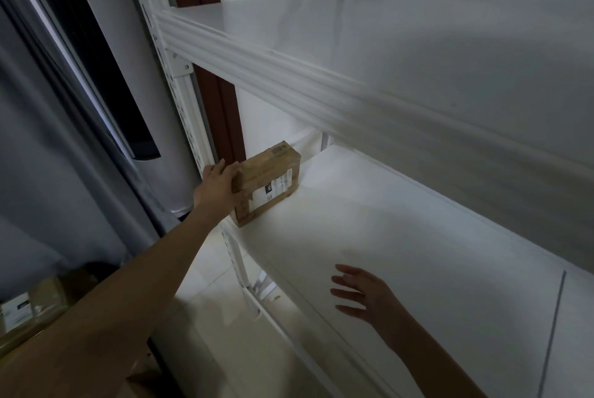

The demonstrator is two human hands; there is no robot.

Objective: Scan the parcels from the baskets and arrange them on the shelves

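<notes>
A small brown cardboard parcel (268, 180) with a white shipping label stands on edge at the far left end of the white middle shelf (369, 237). My left hand (218, 187) grips the parcel's near left edge, fingers wrapped over its top corner. My right hand (363, 296) hovers over the front edge of the same shelf with fingers spread, holding nothing.
The white upper shelf (353, 44) hangs above, its thick front rail crossing the view. A perforated white upright (189, 108) stands left of the parcel. More brown parcels (29, 307) lie at the lower left. Grey curtains (64, 172) hang left; pale floor tiles lie below.
</notes>
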